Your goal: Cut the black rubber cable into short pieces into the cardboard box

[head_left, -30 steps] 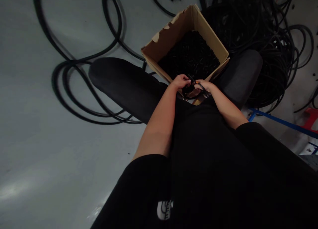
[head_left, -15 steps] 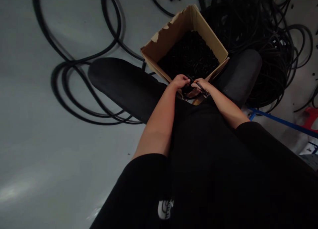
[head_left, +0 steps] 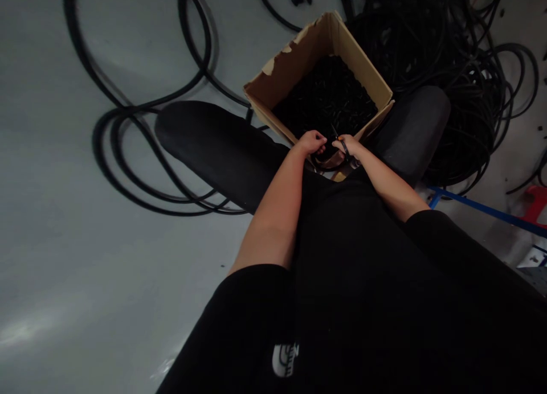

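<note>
My right hand point(head_left: 351, 146) is wrapped round the dark handles of a pair of scissors point(head_left: 345, 148), which have a small orange patch near the pivot. Their thin blades point up and left over the box. Just to the left, my left hand point(head_left: 311, 142) is closed in a pinch on a black rubber hose point(head_left: 325, 168), part of which curves below both hands. The pinched end is hard to see against the dark background. Beneath and beyond the hands stands an open cardboard box point(head_left: 294, 49) with a torn rim, holding many short black cut pieces point(head_left: 331, 92).
My legs spread on either side of the box. Long loops of black hose point(head_left: 141, 197) lie on the grey floor to the left. A large tangled heap of hose point(head_left: 461, 115) is at the right, near a blue metal frame point(head_left: 491, 212) and a red object point(head_left: 534, 203).
The scissors have turned in my right hand, so their blades now point more upward, away from my left hand. The hands stay close together at the box's near edge.
</note>
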A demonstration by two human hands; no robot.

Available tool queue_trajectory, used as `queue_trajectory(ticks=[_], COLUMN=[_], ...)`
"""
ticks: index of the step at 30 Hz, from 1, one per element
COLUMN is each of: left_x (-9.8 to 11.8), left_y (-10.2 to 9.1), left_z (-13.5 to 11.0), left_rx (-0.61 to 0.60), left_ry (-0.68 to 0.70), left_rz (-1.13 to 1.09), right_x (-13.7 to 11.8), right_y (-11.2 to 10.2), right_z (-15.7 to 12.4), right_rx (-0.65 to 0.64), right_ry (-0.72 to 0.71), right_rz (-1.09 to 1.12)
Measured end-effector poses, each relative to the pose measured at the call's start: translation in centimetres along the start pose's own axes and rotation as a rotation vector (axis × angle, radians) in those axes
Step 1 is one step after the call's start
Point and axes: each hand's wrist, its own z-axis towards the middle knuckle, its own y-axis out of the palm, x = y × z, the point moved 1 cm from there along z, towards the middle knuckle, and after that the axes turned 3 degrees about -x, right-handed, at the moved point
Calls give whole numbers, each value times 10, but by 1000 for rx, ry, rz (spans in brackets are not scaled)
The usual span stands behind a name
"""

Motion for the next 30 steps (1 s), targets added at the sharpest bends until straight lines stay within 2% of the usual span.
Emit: queue_trajectory(ticks=[3, 6, 10, 14, 17, 20, 24, 26, 28, 30], left_x=[5, 7, 9, 17, 28, 40, 56, 61, 61, 54], left_y=[0, 4, 9, 0, -16, -37, -66, -84, -107, -135], left_z=[-6, -18, -31, -36, -41, -53, -83, -102, -122, -144], left_rx=[24, -15, -83, -62, 27, 117, 206, 233, 266, 322], left_ry=[35, 60, 102, 113, 156, 288, 409, 448, 503, 607], left_rz=[-52, -211, -514, -869, -967, -946, -962, -1029, -1108, -1185], right_x=[-3, -7, -10, -10, -6, -1, -3, -10, -18, -24], right_y=[2, 2, 3, 0, -4, -3, -5, -12, -25, -42], right_z=[-2, -6, -14, -23, -31, -39, -52, -61, -72, -85], right_rx=[83, 137, 88, 48, -26, -109, -100, -66, -27, 66], right_ry=[63, -7, 18, 21, 0, -85, -206, -275, -332, -313], right_rz=[-39, -29, 189, 295, 294, 295, 194, 27, -267, -571])
